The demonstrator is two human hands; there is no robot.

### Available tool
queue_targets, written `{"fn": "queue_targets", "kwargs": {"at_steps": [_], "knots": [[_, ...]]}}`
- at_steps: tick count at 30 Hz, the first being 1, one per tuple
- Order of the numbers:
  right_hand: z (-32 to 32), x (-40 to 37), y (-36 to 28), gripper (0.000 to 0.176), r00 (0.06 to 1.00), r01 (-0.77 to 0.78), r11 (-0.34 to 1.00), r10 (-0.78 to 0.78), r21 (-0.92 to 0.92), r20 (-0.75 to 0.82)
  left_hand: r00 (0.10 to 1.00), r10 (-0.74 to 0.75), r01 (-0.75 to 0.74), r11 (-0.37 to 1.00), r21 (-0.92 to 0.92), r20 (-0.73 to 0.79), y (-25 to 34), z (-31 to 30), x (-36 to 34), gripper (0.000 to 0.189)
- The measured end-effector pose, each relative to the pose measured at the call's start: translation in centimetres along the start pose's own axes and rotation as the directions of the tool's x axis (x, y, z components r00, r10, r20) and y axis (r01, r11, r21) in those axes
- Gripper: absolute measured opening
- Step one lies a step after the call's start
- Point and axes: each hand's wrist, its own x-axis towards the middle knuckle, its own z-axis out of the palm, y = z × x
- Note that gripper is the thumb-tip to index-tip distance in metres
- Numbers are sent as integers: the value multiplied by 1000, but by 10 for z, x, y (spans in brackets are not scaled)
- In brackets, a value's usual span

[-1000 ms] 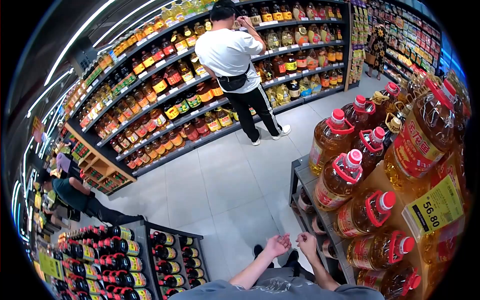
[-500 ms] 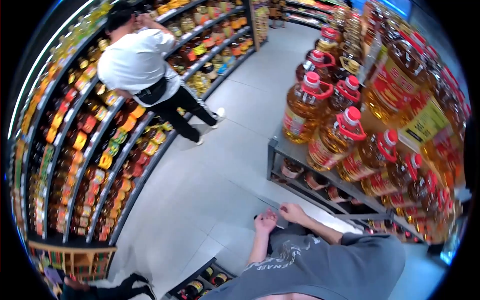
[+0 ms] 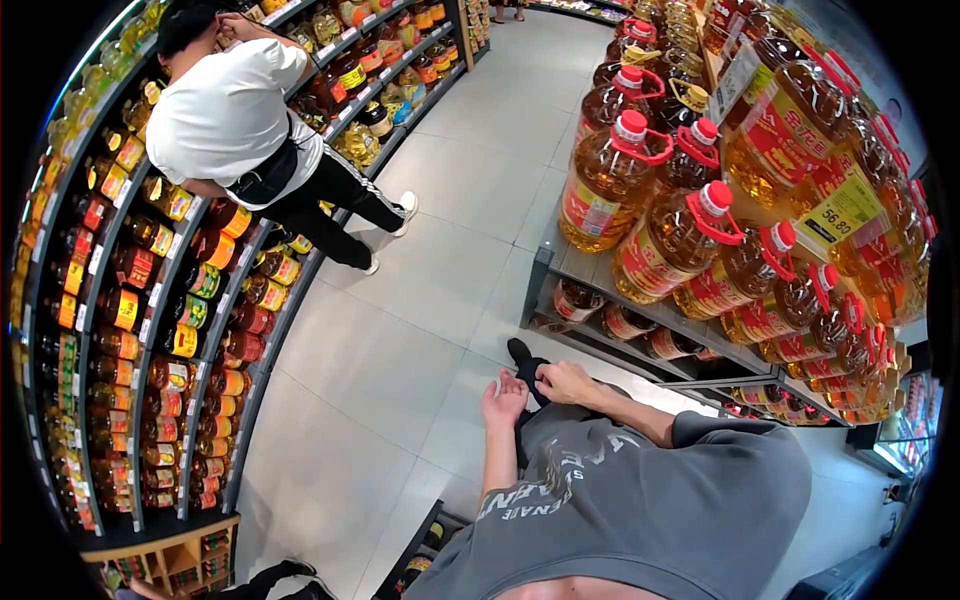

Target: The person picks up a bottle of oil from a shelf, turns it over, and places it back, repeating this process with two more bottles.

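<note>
My left hand (image 3: 505,398) is palm up in front of my body, with loosely bent fingers spread a little apart and nothing in it. Close beside it on the right, my right hand (image 3: 564,383) has its fingers curled together, with no object showing in them. The hands do not touch. Both are over my dark trouser leg, just beyond the hem of my grey shirt (image 3: 620,490). Nearest to them is the display rack (image 3: 650,318), which carries large oil bottles (image 3: 602,180) with red caps and handles.
A person (image 3: 235,120) in a white shirt stands at the long curved shelf (image 3: 205,375) of bottles on the left. A yellow price sign (image 3: 840,212) hangs on the right stack. Low at the bottom are a small rack (image 3: 408,548) and another person's dark-clothed legs (image 3: 270,580).
The view has shifted, and the shelves and the person in white now appear further left. My hands appear higher in the picture, and a dark shoe now shows beyond them.
</note>
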Motion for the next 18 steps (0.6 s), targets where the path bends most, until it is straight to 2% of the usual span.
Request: {"fn": "queue_targets", "kwargs": {"at_steps": [5, 7, 11, 13, 15, 16, 18], "knots": [[7, 46, -12, 23, 992, 9, 1000, -10, 8, 126, 997, 74, -74, 997, 14, -14, 34, 18, 10, 37], [12, 73, -12, 23, 989, 47, 999, -44, -20, 138, 991, 116, -118, 993, -19, -66, 49, 32, 13, 36], [16, 138, -6, 24, 988, 83, 996, -86, 28, 130, 986, 148, -147, 989, 16, -73, 77, 71, 37, 36], [4, 169, -8, 27, 990, 61, 998, -62, 12, 124, 988, 111, -111, 994, 1, -104, 94, 102, 52, 37], [-10, 201, -4, 29, 995, 48, 999, -46, -16, 91, 988, 121, -115, 991, 64, -94, 104, 136, 65, 37], [-13, 214, 0, 28, 1000, 28, 999, -28, 21, -4, 987, 126, -116, 988, 98, -104, 105, 154, 73, 38], [-29, 249, 10, 28, 1000, -8, 1000, 8, 15, -6, 989, 119, -102, 979, 176, -86, 105, 193, 93, 38]]}}
